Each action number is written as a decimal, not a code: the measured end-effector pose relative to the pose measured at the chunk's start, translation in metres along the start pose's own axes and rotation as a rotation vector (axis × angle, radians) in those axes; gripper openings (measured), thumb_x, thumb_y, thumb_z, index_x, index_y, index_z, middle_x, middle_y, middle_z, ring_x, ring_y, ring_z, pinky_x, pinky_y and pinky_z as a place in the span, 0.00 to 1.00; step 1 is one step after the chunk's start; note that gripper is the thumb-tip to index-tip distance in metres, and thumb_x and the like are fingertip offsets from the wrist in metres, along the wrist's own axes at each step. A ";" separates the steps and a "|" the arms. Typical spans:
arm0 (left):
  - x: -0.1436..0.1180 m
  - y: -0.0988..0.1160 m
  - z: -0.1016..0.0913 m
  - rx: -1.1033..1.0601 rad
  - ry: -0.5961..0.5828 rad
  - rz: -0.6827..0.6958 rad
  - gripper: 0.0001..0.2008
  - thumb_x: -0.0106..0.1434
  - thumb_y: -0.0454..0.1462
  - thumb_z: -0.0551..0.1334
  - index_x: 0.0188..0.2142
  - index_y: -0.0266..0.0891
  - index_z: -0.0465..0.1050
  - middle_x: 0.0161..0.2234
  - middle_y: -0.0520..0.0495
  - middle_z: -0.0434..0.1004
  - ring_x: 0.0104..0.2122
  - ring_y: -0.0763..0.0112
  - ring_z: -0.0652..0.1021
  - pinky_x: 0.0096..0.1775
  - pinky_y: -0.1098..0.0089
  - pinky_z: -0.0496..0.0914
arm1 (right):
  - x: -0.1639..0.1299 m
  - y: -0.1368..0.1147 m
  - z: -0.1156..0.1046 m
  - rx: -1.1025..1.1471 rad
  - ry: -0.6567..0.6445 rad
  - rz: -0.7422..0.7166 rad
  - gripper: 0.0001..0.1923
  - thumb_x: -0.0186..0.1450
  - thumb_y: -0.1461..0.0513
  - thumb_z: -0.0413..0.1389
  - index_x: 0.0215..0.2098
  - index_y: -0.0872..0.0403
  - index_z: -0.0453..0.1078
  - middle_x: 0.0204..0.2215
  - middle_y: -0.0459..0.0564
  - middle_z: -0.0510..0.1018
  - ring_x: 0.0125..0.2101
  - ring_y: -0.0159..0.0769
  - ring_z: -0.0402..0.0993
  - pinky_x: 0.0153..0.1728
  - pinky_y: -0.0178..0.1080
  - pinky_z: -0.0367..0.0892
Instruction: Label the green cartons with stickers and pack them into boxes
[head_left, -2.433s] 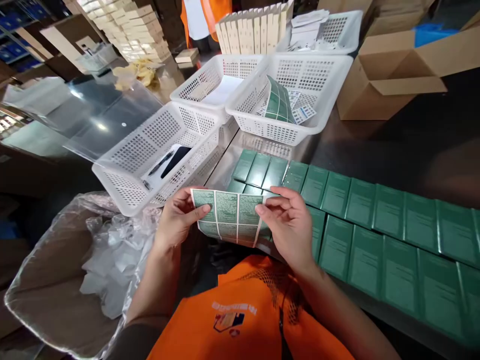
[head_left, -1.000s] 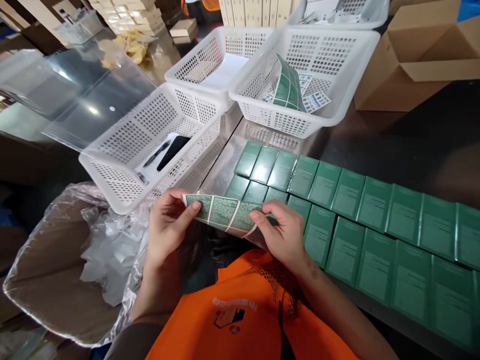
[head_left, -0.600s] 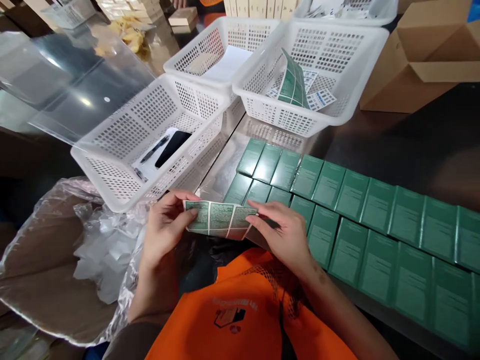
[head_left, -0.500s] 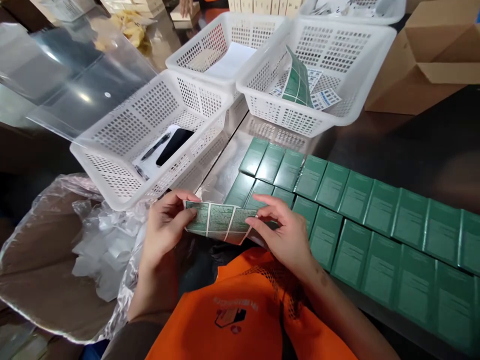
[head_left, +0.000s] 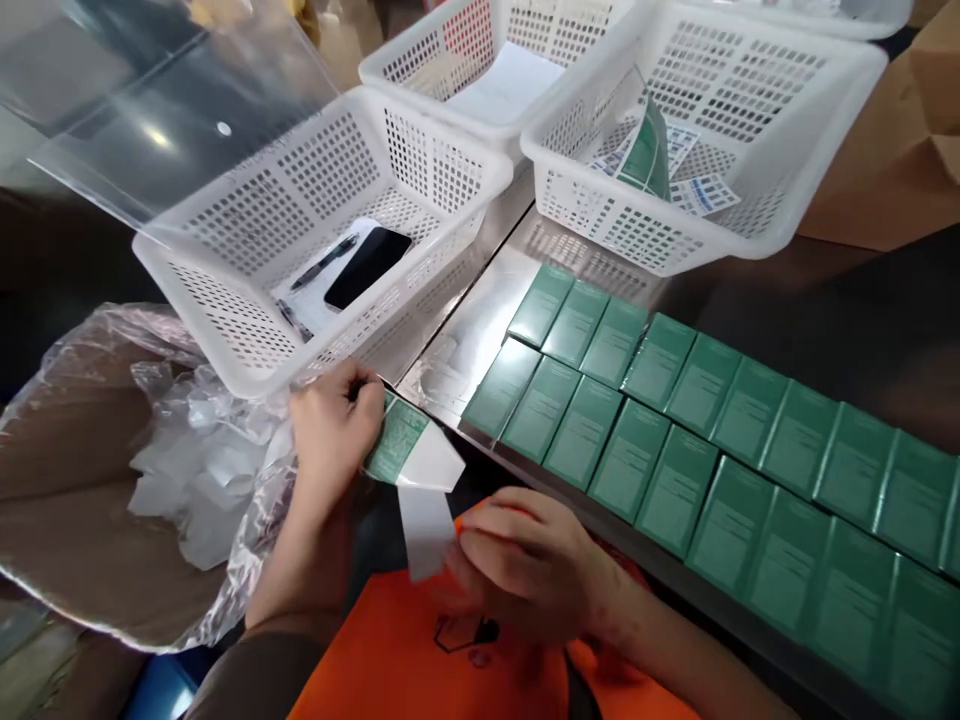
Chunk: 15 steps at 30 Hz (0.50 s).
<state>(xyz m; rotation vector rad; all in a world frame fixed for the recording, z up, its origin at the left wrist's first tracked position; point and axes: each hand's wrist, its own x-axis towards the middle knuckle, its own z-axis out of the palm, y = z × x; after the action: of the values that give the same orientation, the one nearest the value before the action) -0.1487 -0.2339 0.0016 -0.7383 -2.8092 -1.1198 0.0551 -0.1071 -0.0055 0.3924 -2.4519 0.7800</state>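
Fingers of the left hand (head_left: 334, 425) are pinched on the green end of a sticker sheet (head_left: 397, 445), just below the rim of the nearest white basket (head_left: 225, 300). The right hand (head_left: 525, 560) is curled low over the orange vest (head_left: 420, 650), and its fingertips are pressed together on a white strip of backing paper (head_left: 425, 530) that hangs down from the sheet. The strip looks bare, so it is judged that a sticker is being peeled off or has just been pulled free; which one cannot be told, because the right fingers hide that spot.

Beside the hands, two long rows of green boxes (head_left: 675, 440) are laid flat on the shiny tabletop (head_left: 465, 340), edge to edge. Printed green panels are seen on their tops, but it cannot be told which boxes have been stickered and which have not. So some of the work seems done and much may be left.

More sticker sheets (head_left: 652, 155) are kept in the far right basket (head_left: 810, 200), so more stickers are still waiting. A pen (head_left: 324, 262) and a dark phone (head_left: 367, 267) are lying in the nearest basket. A clear bag (head_left: 112, 480) at the left is filled with crumpled white scraps (head_left: 202, 480), likely used backing. A brown carton (head_left: 892, 170) is standing at the far right.
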 end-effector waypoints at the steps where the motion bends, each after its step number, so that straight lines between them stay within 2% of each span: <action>1: 0.004 -0.007 0.007 -0.039 -0.013 -0.033 0.07 0.52 0.33 0.58 0.22 0.41 0.73 0.17 0.54 0.68 0.20 0.71 0.67 0.27 0.70 0.59 | -0.001 -0.002 -0.008 0.072 -0.019 0.022 0.10 0.69 0.66 0.57 0.38 0.44 0.77 0.33 0.42 0.84 0.36 0.32 0.81 0.40 0.37 0.77; 3: 0.008 -0.020 0.018 -0.168 -0.045 -0.105 0.07 0.52 0.33 0.56 0.20 0.41 0.71 0.16 0.54 0.65 0.20 0.71 0.66 0.25 0.70 0.58 | -0.004 -0.003 -0.029 0.169 0.001 0.114 0.06 0.68 0.64 0.61 0.42 0.45 0.77 0.35 0.44 0.84 0.39 0.34 0.82 0.43 0.37 0.78; 5: 0.009 -0.027 0.026 -0.320 -0.078 -0.169 0.09 0.52 0.33 0.54 0.19 0.42 0.69 0.15 0.54 0.64 0.19 0.71 0.64 0.24 0.70 0.56 | -0.004 0.004 -0.052 0.195 0.074 0.191 0.08 0.68 0.62 0.62 0.45 0.46 0.77 0.36 0.48 0.84 0.40 0.37 0.82 0.43 0.39 0.79; 8: 0.009 -0.030 0.031 -0.466 -0.149 -0.185 0.10 0.51 0.33 0.54 0.17 0.42 0.67 0.15 0.52 0.64 0.18 0.72 0.63 0.22 0.70 0.55 | -0.001 0.026 -0.077 0.093 0.168 0.348 0.07 0.67 0.63 0.63 0.43 0.45 0.78 0.35 0.47 0.84 0.37 0.37 0.82 0.35 0.37 0.78; 11: 0.010 -0.024 0.029 -0.550 -0.385 -0.121 0.10 0.52 0.33 0.55 0.17 0.41 0.69 0.13 0.52 0.63 0.17 0.72 0.64 0.21 0.70 0.55 | 0.009 0.054 -0.083 0.036 0.228 0.632 0.02 0.66 0.59 0.65 0.34 0.45 0.78 0.29 0.43 0.83 0.29 0.34 0.80 0.25 0.34 0.71; 13: 0.009 -0.017 0.027 -0.563 -0.585 -0.077 0.11 0.59 0.36 0.57 0.24 0.39 0.75 0.14 0.53 0.66 0.16 0.73 0.64 0.21 0.71 0.56 | 0.019 0.072 -0.081 0.176 0.208 0.836 0.08 0.64 0.54 0.66 0.30 0.47 0.78 0.25 0.44 0.81 0.26 0.35 0.78 0.24 0.35 0.70; 15: 0.007 -0.009 0.027 -0.527 -0.724 -0.012 0.12 0.66 0.41 0.58 0.35 0.39 0.78 0.17 0.55 0.69 0.17 0.75 0.65 0.22 0.72 0.57 | 0.028 0.086 -0.075 0.377 0.149 0.985 0.13 0.59 0.50 0.68 0.27 0.49 0.77 0.22 0.46 0.80 0.25 0.36 0.77 0.26 0.37 0.72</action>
<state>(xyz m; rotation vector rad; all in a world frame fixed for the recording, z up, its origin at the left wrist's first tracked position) -0.1554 -0.2189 -0.0225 -1.4130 -3.0432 -1.9686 0.0265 0.0028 0.0240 -0.7943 -2.2623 1.5887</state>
